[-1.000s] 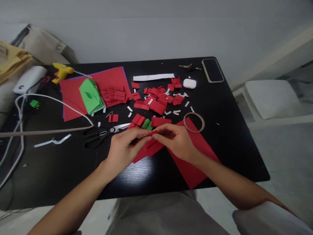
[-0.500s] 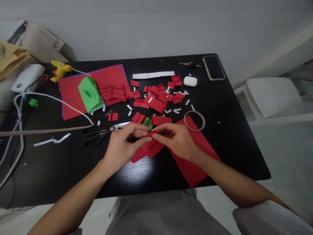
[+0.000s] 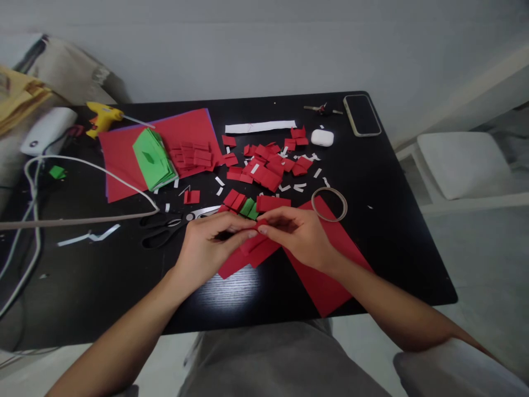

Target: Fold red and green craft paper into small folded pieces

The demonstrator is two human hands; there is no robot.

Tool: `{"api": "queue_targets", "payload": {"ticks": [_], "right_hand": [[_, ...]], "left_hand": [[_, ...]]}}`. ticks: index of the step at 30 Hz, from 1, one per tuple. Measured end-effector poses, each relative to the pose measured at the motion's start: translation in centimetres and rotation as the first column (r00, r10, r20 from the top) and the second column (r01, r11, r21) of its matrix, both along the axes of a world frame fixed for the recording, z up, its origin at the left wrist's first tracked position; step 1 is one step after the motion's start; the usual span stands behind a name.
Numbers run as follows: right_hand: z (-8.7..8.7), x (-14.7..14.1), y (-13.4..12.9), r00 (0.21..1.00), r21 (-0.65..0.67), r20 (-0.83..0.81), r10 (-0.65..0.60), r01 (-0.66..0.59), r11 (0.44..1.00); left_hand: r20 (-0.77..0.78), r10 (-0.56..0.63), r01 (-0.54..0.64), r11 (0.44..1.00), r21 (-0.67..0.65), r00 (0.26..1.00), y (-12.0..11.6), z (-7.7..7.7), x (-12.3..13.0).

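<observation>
Between my fingertips is a small red paper piece (image 3: 260,224), pinched from both sides. My left hand (image 3: 212,242) has its thumb and fingers closed on the left end. The right end is in the closed fingers of my right hand (image 3: 295,234). Larger red paper pieces (image 3: 260,252) lie just under my hands. Small green pieces (image 3: 249,208) and a red strip (image 3: 273,203) lie just beyond my fingertips. A red sheet (image 3: 320,275) is partly beneath my right hand and forearm, with a roll of tape (image 3: 329,204) on its far end.
Black scissors (image 3: 165,230) lie left of my left hand. Folded red pieces (image 3: 266,168) and white scraps are further back. Green papers (image 3: 154,160) rest on a red sheet (image 3: 119,165) near a yellow glue gun (image 3: 103,118). A white cable (image 3: 91,219) crosses the left side. A phone (image 3: 362,115) lies back right.
The fingers of my left hand have drawn together slightly over the small red piece. Otherwise both hands stay nearly in place.
</observation>
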State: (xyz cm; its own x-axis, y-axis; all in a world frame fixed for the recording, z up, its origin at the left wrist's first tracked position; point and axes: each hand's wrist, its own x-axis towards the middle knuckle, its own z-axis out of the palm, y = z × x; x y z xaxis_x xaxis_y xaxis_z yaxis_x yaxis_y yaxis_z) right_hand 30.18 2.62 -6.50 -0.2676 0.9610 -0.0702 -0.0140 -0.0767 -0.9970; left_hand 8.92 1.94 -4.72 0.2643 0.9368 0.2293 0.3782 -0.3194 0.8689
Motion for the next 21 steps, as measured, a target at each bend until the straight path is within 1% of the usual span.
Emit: {"api": "queue_targets", "payload": {"ticks": [5,10,17,21], "right_hand": [[0.06,-0.04,0.08,1.000,-0.039,-0.023,0.001,-0.002,0.999],[0.25,-0.03,0.29,1.000,-0.049,-0.024,-0.003,0.001,0.999],[0.57,0.19,0.37,1.000,-0.052,-0.002,0.017,-0.017,0.998],[0.60,0.31,0.55,1.000,-0.031,0.020,0.019,-0.018,0.999]], "left_hand": [[0.003,-0.049,0.049,0.998,0.034,0.999,0.07,-0.03,-0.14],[-0.004,-0.062,0.062,0.997,0.036,0.998,0.13,0.12,-0.11],[-0.012,-0.062,0.062,0.998,-0.030,0.998,0.21,0.44,0.00],[0.014,-0.017,0.018,0.997,-0.078,1.000,0.22,0.44,0.01]]}}
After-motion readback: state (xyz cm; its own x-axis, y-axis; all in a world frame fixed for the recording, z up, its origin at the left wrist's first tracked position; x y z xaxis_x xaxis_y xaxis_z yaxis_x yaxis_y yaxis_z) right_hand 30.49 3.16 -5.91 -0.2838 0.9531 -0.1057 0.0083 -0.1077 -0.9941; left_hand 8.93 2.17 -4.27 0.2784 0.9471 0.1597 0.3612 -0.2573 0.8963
